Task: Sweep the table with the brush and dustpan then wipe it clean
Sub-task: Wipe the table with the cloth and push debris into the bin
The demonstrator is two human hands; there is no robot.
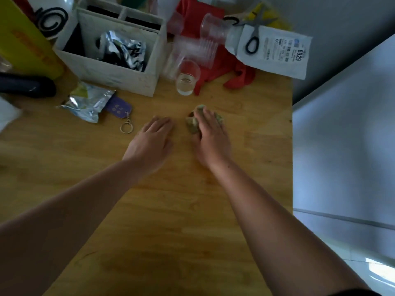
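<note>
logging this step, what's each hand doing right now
Left hand: open, flat on the table.
Right hand: open, pressing down on the cloth.

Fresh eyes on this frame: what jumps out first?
Both hands meet at mid-table: the right hand presses a crumpled greenish rag onto the wooden table, and the left hand lies flat beside it. Behind them, clutter lines the far edge: a white box, clear plastic cups, scissors.
</note>
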